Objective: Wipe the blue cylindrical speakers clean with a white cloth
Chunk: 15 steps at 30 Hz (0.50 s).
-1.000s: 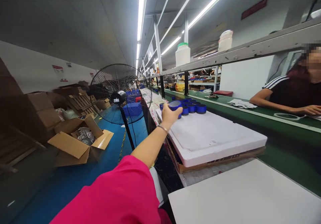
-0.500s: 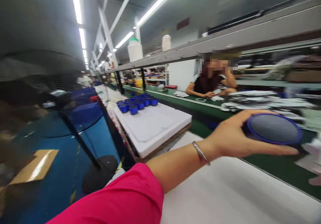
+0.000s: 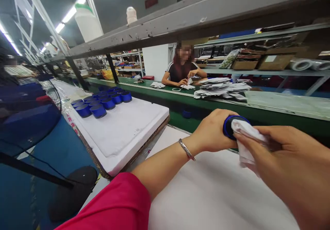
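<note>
My left hand (image 3: 215, 130), with a silver bangle at the wrist, is wrapped round a round blue part with a dark face (image 3: 228, 127). My right hand (image 3: 281, 154) comes in from the right, pinching a white cloth (image 3: 246, 137) and pressing it against the part's face. Much of that face is hidden by the cloth and fingers. Both hands are above a white work surface (image 3: 206, 192). To the left, several similar blue round parts (image 3: 98, 110) stand grouped on a white foam board (image 3: 129, 130).
A green conveyor (image 3: 180, 111) runs behind the surface, under a grey overhead beam (image 3: 167, 24). Across it a person (image 3: 183, 65) sits by stacked white pieces (image 3: 219, 88). A black round fan base (image 3: 74, 188) stands on the blue floor at left.
My right hand has come into view with the cloth and now touches the blue part. The left hand has tilted the part and moved left in the picture; the view has turned right.
</note>
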{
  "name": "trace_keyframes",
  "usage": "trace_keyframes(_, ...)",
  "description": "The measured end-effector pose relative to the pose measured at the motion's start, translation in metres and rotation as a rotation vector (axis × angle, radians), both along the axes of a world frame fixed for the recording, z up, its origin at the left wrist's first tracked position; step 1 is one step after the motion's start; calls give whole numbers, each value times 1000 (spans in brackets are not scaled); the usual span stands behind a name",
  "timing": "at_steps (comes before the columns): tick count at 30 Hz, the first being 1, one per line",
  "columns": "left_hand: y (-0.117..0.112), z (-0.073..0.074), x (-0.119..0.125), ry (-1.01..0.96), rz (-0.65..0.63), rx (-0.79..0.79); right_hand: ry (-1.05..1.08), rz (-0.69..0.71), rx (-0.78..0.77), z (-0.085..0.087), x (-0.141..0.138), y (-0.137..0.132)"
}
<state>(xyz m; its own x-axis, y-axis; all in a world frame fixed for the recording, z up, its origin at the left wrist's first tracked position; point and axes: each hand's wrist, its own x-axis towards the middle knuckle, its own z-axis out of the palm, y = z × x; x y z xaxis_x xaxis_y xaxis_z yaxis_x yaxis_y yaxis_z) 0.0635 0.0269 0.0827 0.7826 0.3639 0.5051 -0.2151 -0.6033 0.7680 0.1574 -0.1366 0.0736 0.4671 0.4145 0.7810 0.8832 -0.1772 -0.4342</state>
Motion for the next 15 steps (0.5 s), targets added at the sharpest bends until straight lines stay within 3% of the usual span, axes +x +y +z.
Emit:
trace_keyframes(3, -9, -8, 5, 53, -99, -53, -97, 28, 64, 9, -21, 9)
trace_keyframes(6, -19, -11, 8, 164, -173, -8, 73, -89, 76, 14, -16, 10)
trace_keyframes(9, -23, -11, 7, 227, -83, -18, 226, -161, 13, 15, -8, 7)
trace_keyframes(12, -21, -11, 4, 159, 62, -90, 181, -28, 2, 16, -7, 8)
trace_keyframes(15, -21, -10, 2, 175, 59, -49, 200, -63, -2, 16, -3, 7)
